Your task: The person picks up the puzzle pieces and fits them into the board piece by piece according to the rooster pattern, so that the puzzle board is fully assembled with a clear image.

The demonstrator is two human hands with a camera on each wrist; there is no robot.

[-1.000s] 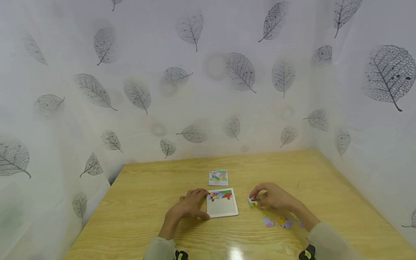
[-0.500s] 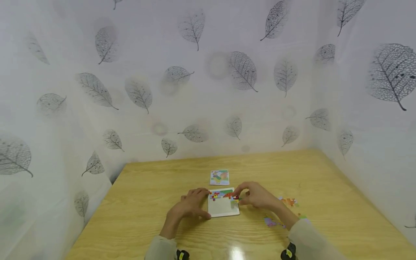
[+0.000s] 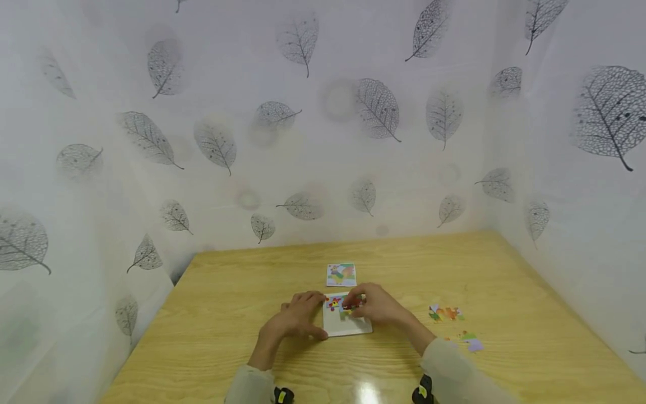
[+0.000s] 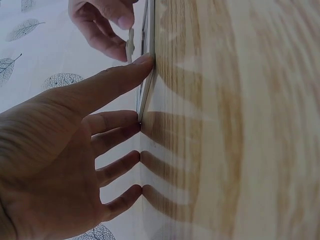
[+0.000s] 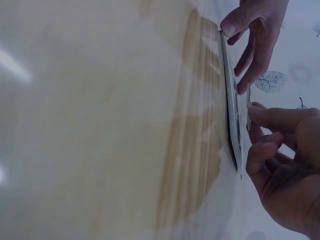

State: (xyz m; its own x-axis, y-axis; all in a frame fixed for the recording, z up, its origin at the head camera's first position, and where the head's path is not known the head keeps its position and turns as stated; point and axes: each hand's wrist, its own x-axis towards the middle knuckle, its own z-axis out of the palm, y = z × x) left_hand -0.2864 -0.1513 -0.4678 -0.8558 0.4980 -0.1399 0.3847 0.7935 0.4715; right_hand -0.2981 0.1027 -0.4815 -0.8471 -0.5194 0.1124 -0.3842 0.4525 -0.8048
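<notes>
A white puzzle tray [image 3: 337,327] lies on the table, with colourful puzzle pieces [image 3: 333,303] set along its far side. My left hand [image 3: 296,318] rests at the tray's left side, fingers spread; the thumb [image 4: 135,72] touches the near edge and other fingertips reach the table. Over the tray, my right hand [image 3: 381,306] pinches a puzzle piece [image 3: 345,314] between thumb and fingers. The right wrist view shows this piece [image 5: 249,112] edge-on, slightly above the tray's surface. Part of its picture is hidden by the right fingers.
A small picture card [image 3: 341,275] lies just beyond the tray. Loose puzzle pieces [image 3: 446,313] lie to the right, with more pieces [image 3: 472,341] nearer, partly behind the right sleeve [image 3: 444,359]. Leaf-patterned sheeting [image 3: 313,140] stands behind the wooden table [image 3: 242,292].
My right hand has carried the pinched puzzle piece leftward from the table right of the tray to over the tray. The left hand has stayed at the tray's side.
</notes>
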